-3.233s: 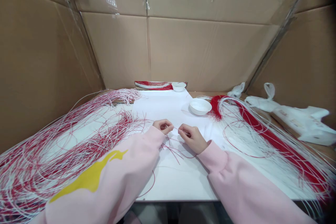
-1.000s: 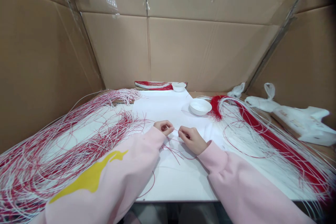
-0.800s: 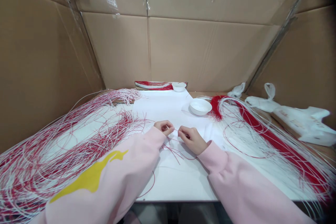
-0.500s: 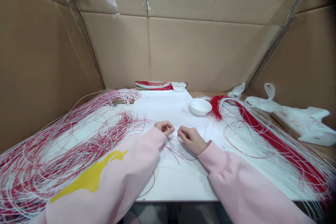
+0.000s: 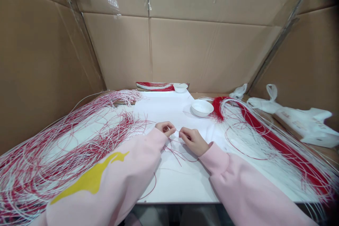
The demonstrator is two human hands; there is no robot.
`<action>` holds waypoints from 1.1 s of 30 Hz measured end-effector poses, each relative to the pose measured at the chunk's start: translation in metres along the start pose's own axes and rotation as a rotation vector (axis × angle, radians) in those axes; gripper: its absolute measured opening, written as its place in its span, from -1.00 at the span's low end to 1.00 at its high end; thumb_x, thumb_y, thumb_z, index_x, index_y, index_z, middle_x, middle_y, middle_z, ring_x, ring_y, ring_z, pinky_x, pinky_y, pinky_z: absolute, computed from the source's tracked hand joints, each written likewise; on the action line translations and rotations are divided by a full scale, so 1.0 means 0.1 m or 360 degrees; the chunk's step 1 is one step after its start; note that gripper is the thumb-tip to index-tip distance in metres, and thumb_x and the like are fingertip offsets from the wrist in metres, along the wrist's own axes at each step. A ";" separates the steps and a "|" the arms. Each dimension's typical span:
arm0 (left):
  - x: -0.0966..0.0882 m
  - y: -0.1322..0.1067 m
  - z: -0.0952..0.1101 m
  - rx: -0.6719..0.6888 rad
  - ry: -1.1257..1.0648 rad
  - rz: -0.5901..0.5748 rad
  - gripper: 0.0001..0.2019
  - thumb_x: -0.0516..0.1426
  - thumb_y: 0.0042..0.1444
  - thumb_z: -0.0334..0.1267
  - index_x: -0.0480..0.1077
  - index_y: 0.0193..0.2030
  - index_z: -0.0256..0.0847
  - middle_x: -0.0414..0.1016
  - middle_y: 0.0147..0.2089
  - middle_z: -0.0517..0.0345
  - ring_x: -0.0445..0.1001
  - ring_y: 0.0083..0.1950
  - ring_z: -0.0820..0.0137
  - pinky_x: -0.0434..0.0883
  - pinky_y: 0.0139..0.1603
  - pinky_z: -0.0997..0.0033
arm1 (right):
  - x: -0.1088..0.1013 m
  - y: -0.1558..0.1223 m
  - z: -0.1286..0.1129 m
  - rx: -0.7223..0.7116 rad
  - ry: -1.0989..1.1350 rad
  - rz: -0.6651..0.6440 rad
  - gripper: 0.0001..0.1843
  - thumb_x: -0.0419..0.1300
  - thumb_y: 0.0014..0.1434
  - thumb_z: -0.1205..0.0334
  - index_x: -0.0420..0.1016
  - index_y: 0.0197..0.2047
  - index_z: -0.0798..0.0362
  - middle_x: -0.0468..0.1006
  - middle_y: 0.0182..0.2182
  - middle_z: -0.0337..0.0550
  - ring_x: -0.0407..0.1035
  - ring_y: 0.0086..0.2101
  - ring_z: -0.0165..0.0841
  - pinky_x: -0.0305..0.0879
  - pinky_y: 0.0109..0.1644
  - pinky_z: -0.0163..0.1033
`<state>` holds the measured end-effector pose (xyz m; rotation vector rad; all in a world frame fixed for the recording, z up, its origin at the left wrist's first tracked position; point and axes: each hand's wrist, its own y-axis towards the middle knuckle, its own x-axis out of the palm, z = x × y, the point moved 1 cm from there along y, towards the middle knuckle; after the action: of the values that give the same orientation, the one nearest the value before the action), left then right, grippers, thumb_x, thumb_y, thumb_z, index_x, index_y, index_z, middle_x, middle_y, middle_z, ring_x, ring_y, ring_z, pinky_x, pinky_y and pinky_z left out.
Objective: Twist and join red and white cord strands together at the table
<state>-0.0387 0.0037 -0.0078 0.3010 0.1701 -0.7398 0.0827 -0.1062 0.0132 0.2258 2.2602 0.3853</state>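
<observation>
Near the middle of the white table surface (image 5: pixel 180 183), my left hand (image 5: pixel 165 128) is closed in a pinch on a thin cord. My right hand (image 5: pixel 194 140) faces it, its fingertips pinched on the same thin cord a short gap away. The bit of cord between the fingertips is too small to show its detail. Several loose red cords (image 5: pixel 177 153) lie on the white surface just below and between the hands.
Large bundles of red and white cords (image 5: pixel 87 155) spread over the left side. To the right lie a red bundle (image 5: pixel 265 134) and loose white cords. A white bowl (image 5: pixel 202 108) stands behind my right hand. White plastic bags (image 5: pixel 309 125) sit at far right. Cardboard walls (image 5: pixel 212 49) enclose the table.
Almost nothing differs. My left hand has shifted very slightly left, and both hands keep their pinch on the cord.
</observation>
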 end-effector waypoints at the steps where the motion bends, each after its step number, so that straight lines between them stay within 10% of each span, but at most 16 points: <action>1: 0.00 0.00 -0.01 0.0004 -0.0002 0.0007 -0.78 0.13 -0.17 -0.17 0.35 -0.49 -0.33 0.25 -0.59 0.24 0.14 -0.58 0.60 0.09 -0.55 0.60 | 0.00 0.00 0.00 0.0001 -0.0001 0.0004 -0.77 -0.06 0.17 0.28 0.30 -0.47 0.12 0.14 -0.70 -0.37 0.01 -0.63 -0.54 -0.08 -0.52 -0.40; 33: 0.03 -0.01 -0.06 -0.0081 -0.0074 -0.0135 -0.76 0.16 -0.17 -0.16 0.39 -0.43 -0.33 0.28 -0.56 0.21 0.14 -0.58 0.62 0.13 -0.59 0.61 | -0.03 0.00 0.00 -0.0015 0.0071 0.0178 -0.83 -0.01 0.11 0.29 0.31 -0.47 0.10 0.15 -0.69 -0.35 0.05 -0.63 -0.51 -0.04 -0.52 -0.39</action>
<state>-0.0379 0.0028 -0.0145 0.2287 0.1581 -0.8246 0.0847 -0.1066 0.0154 0.3429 2.2954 0.4643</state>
